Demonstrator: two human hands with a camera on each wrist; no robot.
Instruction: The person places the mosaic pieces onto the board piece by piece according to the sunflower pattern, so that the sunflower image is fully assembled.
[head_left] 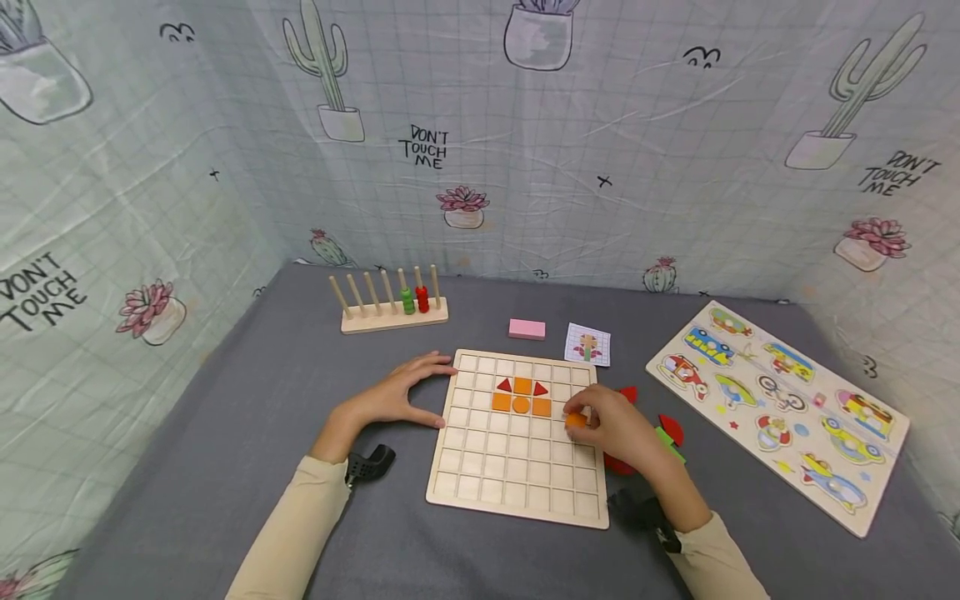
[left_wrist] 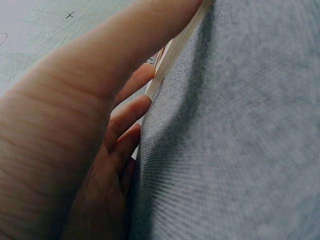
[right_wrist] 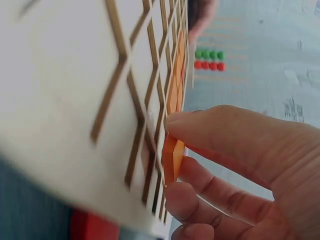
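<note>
- Head view: left hand [head_left: 396, 395] stands with thumb and fingers spread, tips at the near-side edge of the gridded wooden board [head_left: 517, 479] that lies between the hands.
- Left wrist view: fingertips meet the board's edge; the thumb's tip is cut off at the top, and the board shows only as a thin strip.
- Right hand [head_left: 621, 427] pinches an orange piece [head_left: 576, 420] between thumb and fingers, over the board's side nearest that hand. Fingers cover part of the piece; I cannot make out its full outline, nor whether it touches the grid.
- Between the hands, on the board: three orange squares [head_left: 522, 385], one orange circle [head_left: 521, 405] and two red triangles [head_left: 540, 389].
- Beside and partly behind the right hand: red pieces [head_left: 672, 429] and a green piece [head_left: 672, 447]; their count is hidden by hand and wrist.
- Beyond the right hand: a printed card [head_left: 588, 344], its small pattern hard to read.
- Further right of that hand: a vehicle puzzle [head_left: 738, 433].
- Beyond the left hand: a peg stand [head_left: 375, 321] with green and red beads.
- Beyond and between both hands: a pink block [head_left: 527, 329].
</note>
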